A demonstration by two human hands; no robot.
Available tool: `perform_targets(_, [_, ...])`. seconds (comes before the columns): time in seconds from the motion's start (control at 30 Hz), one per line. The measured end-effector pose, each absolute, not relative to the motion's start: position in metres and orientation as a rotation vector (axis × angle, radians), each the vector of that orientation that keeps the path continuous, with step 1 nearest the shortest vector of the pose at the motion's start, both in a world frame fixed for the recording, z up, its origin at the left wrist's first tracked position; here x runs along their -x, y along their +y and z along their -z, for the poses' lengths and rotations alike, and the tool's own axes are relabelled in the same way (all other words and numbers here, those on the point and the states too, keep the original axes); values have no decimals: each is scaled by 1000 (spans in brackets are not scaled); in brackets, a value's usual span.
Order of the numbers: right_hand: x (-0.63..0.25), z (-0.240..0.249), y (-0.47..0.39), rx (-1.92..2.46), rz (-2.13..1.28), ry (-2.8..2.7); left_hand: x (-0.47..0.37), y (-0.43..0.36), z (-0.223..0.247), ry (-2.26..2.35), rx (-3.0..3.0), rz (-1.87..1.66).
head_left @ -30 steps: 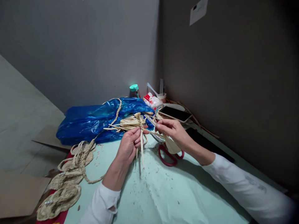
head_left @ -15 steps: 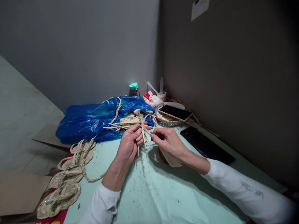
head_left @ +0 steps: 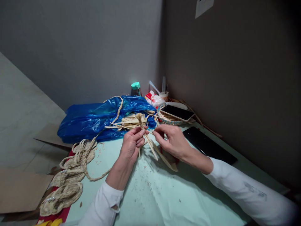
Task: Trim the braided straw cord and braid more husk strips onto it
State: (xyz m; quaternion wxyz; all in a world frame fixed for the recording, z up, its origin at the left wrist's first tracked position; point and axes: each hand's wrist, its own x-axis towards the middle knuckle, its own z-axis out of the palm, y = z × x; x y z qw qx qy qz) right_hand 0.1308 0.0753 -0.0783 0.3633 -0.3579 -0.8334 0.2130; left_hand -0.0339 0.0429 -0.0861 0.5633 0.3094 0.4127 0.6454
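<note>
Pale dry plant strips [head_left: 152,147] fan out below and between my hands, joined at a small knotted piece [head_left: 140,119]. My left hand [head_left: 134,141] pinches this piece between thumb and fingers. Just to its right, my right hand [head_left: 170,138] has its fingers curled, thumb and forefinger together at a thin strip. One wide strip hangs down under my right hand. More loose strips [head_left: 127,122] lie behind my left hand, on a blue plastic bag [head_left: 87,119]. A long braided cord [head_left: 87,168] and coiled braided loops [head_left: 63,194] rest at the left.
Behind my right hand, a light-edged phone [head_left: 177,112] lies on a round woven basket [head_left: 164,118]. A black flat device [head_left: 207,144] is on the pale green tabletop [head_left: 141,194]. Near the wall stand a jar with a turquoise lid [head_left: 135,89] and a cup with utensils [head_left: 164,95].
The strips between my hands have swung to the lower right and spread. My right hand has turned slightly, with its knuckles higher. The view has shifted a little.
</note>
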Motion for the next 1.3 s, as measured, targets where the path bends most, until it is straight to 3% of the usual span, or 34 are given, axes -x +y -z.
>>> perform_targets(0.07, [-132, 77, 79, 892, -515, -2097, 33, 42, 87, 983, -739, -1511])
perform_targets(0.23, [-133, 79, 83, 805, -821, -2262, 29, 40, 87, 1081, -805, -1481])
perform_targets(0.47, [-132, 82, 82, 844, -657, -2280, 24, 40, 91, 1452, -1003, -1548])
perform_targets(0.9, [-124, 93, 68, 752, -523, -2216, 24, 41, 97, 1549, -992, -1598])
perform_targets(1.03, [-121, 98, 62, 651, -355, -2271, 20, 40, 97, 1520, -920, -1581])
perform_targets(1.3, [-113, 110, 51, 652, 322, -2612, 19, 37, 90, 1355, -731, -1437])
